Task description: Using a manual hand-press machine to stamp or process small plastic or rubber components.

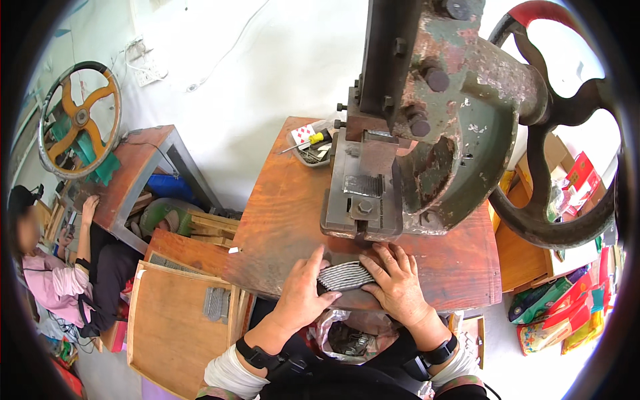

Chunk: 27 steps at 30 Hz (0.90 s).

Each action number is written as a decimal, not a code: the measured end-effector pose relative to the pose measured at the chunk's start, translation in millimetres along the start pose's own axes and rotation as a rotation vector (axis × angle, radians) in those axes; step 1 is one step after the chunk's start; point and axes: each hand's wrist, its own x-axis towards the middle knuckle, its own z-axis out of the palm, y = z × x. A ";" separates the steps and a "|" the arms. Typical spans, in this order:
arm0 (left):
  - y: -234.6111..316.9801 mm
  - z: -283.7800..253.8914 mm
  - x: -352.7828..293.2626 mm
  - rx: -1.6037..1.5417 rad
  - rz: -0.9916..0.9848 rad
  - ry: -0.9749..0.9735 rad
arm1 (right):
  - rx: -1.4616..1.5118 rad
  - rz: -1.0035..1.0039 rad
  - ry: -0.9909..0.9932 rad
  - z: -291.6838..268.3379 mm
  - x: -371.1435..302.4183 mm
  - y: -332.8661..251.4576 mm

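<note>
At the front edge of the wooden table (260, 227), a bundle of thin grey metal strips (345, 275) lies between my hands. My left hand (301, 293) is closed on its left end, thumb at the near side. On the right end, my right hand (399, 283) presses with bent fingers and thumb. Just beyond them stands a heavy green and rust-worn hand press (483, 143). Its steel die base (337, 227) carries a bolt (364, 208) and a ridged grey metal piece (363, 185) under the ram.
The press's large handwheel (533, 167) reaches out at right. A parts tray (313, 155) holds a yellow-handled screwdriver (312, 141). Below the table edge is a bag of metal pieces (350, 339). A wooden tray (177, 320) sits lower left; another person (57, 280) sits at far left.
</note>
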 end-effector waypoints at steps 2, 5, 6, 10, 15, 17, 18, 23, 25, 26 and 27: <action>4.6 -0.9 1.2 0.012 -0.035 -0.020 | 0.045 0.031 0.000 0.2 1.1 -7.1; 14.0 8.1 4.5 0.086 -0.030 -0.009 | 0.020 -0.072 -0.045 1.7 0.7 -12.2; 16.2 12.7 6.0 0.129 0.017 0.017 | 0.068 -0.049 -0.054 3.6 -1.0 -7.5; -4.7 12.2 0.2 -0.047 0.011 0.045 | 0.233 -0.012 -0.019 -5.2 0.4 -1.4; -3.1 7.8 -0.5 -0.121 -0.033 0.056 | 0.066 -0.141 -0.080 -6.8 14.0 -29.4; -4.6 9.6 -0.2 -0.113 -0.040 0.061 | 0.045 -0.168 -0.093 -4.8 17.2 -28.9; -5.5 10.2 1.0 -0.098 -0.043 0.050 | 0.038 -0.254 -0.103 -7.3 17.0 -24.9; -1.5 6.4 3.0 -0.068 0.003 0.025 | 0.211 -0.305 -0.099 -18.9 -2.8 10.3; 16.0 4.9 11.3 0.246 0.156 0.010 | 0.272 -0.079 0.110 -21.4 -24.9 23.3; 20.4 11.1 14.7 0.248 0.160 0.007 | 0.286 -0.014 0.168 -21.3 -32.2 26.0; 25.9 19.3 17.9 0.395 0.159 0.005 | 0.301 0.051 0.227 -21.3 -37.5 28.5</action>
